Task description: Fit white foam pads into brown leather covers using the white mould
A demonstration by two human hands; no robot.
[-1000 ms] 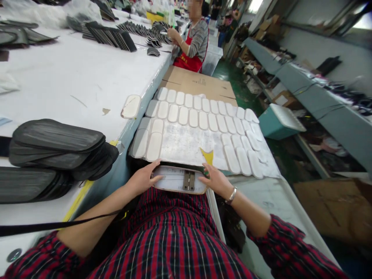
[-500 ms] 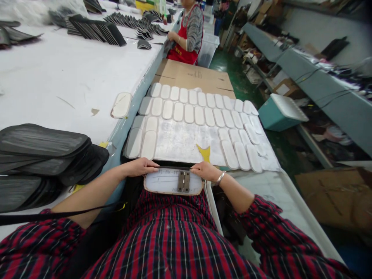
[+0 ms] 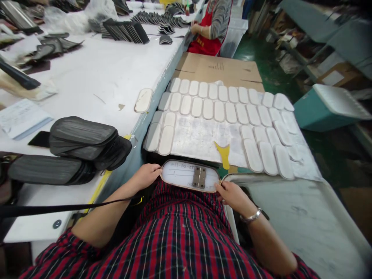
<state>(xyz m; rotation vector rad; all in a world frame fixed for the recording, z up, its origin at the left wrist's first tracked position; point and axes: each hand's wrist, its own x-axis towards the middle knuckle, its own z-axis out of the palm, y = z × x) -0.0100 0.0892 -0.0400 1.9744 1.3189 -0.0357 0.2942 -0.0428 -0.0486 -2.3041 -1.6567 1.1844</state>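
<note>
The biggest thing is the long white desk, on the left. Beside it is a flat silver board with rows of white ovals on it. Piles of dark ovals sit on the desk, near its edge. The pale oval plate is in front of the person's tummy, near the board. The left hand has its grip pinching the plate's left end, and the right hand has its grip pinching the right end. A yellow piece lies at the board's near edge. A little metal hinge is on the plate, right of its middle
</note>
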